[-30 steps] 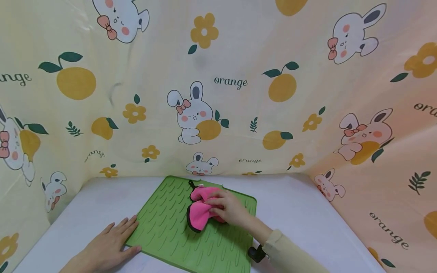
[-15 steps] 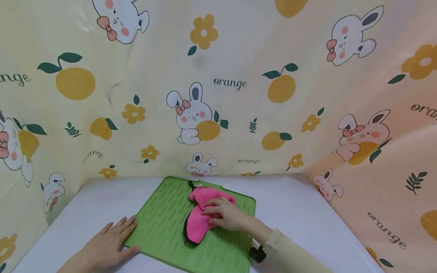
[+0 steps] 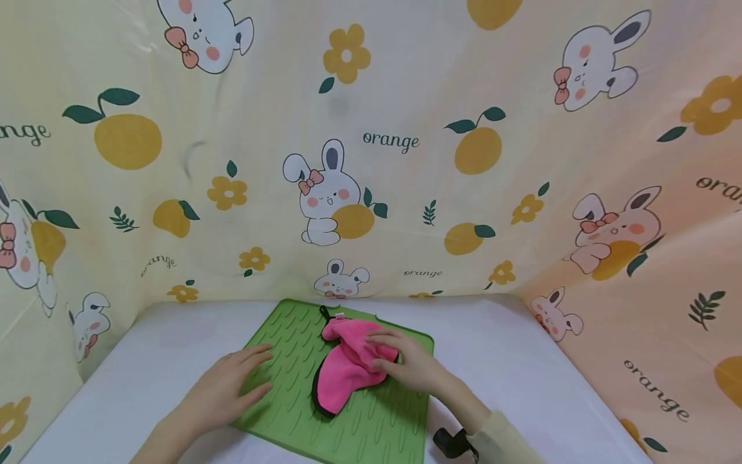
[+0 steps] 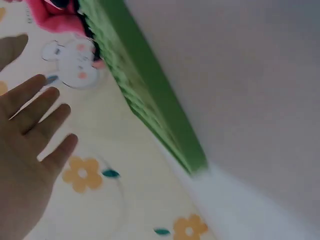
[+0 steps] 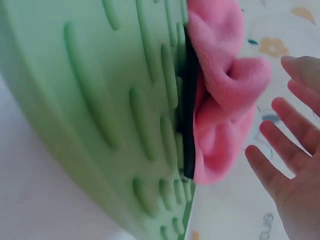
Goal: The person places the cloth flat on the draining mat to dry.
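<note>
A crumpled pink cloth [image 3: 342, 380] with black edging, a black hanging loop and a small white tag lies on the green ridged mat [image 3: 284, 419]. My right hand [image 3: 408, 362] is over the cloth's right part. In the right wrist view its fingers [image 5: 285, 145] are spread and stand apart from the raised folds of the pink cloth [image 5: 220, 90]. Held over the mat's left side, my left hand [image 3: 223, 390] has straight fingers and nothing in it; the left wrist view shows that left hand [image 4: 30, 150] spread too.
The mat lies on a white table [image 3: 481, 361]. Behind and at both sides hangs a cream curtain [image 3: 261, 116] printed with rabbits and oranges. A small black device [image 3: 451, 443] sits by the right sleeve [image 3: 504, 441].
My left hand has lifted from the mat's left edge and moved right over it. The right hand has let go of the cloth, after shifting it slightly toward me.
</note>
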Demonstrator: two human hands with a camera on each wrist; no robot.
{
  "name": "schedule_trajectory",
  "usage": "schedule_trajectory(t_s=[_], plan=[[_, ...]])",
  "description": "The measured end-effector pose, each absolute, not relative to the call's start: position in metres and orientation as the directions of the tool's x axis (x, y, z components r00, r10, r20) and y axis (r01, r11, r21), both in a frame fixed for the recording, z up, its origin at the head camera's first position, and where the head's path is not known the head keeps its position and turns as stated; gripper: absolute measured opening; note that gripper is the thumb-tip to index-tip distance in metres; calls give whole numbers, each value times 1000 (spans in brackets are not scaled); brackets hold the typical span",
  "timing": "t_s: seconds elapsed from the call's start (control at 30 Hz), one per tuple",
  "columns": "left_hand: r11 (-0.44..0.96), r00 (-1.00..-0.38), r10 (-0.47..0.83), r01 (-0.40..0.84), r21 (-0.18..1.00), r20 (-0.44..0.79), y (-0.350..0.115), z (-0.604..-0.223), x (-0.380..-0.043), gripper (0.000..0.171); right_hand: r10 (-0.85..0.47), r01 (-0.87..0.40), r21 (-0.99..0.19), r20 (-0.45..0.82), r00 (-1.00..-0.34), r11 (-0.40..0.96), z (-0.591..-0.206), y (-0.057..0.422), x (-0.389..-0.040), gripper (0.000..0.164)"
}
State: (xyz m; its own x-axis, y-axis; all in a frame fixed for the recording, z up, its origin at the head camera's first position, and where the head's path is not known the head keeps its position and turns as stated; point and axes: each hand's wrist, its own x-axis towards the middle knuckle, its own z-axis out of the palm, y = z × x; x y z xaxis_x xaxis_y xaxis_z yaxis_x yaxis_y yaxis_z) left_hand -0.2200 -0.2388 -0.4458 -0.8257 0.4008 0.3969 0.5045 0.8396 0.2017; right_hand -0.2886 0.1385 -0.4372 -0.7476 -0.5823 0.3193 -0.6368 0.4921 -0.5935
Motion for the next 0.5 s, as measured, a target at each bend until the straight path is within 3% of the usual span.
schedule_trajectory(t_s=[0.1, 0.23, 0.33, 0.5], plan=[[791, -781, 421, 565, 234, 462, -217, -443, -226, 39, -518, -613, -620, 358, -777, 491, -441, 148, -285, 38], [710, -743, 466, 638, 297, 480, -193, -444, -233, 27, -494, -583, -649, 344, -798, 490, -448, 161, -286, 22], [662, -750, 496, 652, 369, 437, -178, -444, -236, 20, -530, -569, -651, 287, -798, 503, -452, 169, -289, 12], [615, -767, 555, 639, 462, 323, -156, -441, -242, 13, -605, -571, -623, 190, -773, 534, -453, 176, -295, 12]])
